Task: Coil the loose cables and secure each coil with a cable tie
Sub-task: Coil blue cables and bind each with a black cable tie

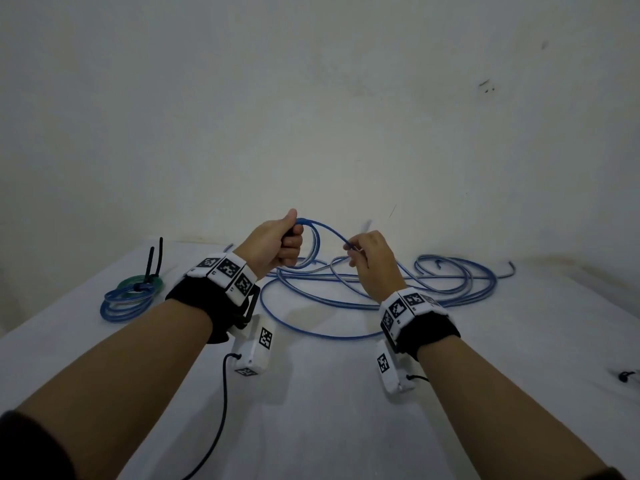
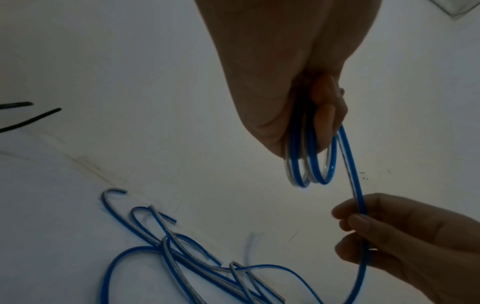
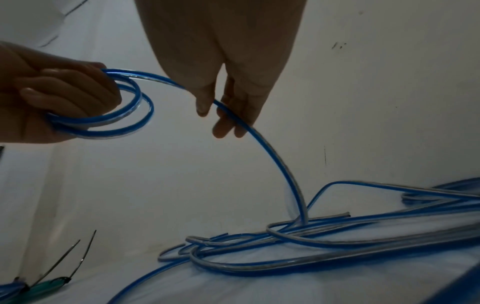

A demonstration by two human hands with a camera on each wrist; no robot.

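Note:
My left hand [image 1: 285, 242] [image 2: 306, 123] is raised above the table and grips a small coil of blue cable [image 1: 313, 244] [image 2: 311, 162] [image 3: 111, 115] of a few loops. From the coil the cable runs to my right hand [image 1: 360, 252] [image 3: 215, 111], which pinches it between thumb and fingers a short way to the right. Below my right hand the cable drops into a loose tangle of blue cable [image 1: 346, 292] [image 3: 298, 242] [image 2: 182, 257] spread over the white table.
At the table's left lie a tied blue coil [image 1: 126, 301] and a tied green coil [image 1: 140, 282], with black cable tie tails [image 1: 156, 258] [image 3: 64, 265] sticking up. The white table [image 1: 311, 410] meets a white wall behind. A small black item [image 1: 625, 375] lies at the right edge.

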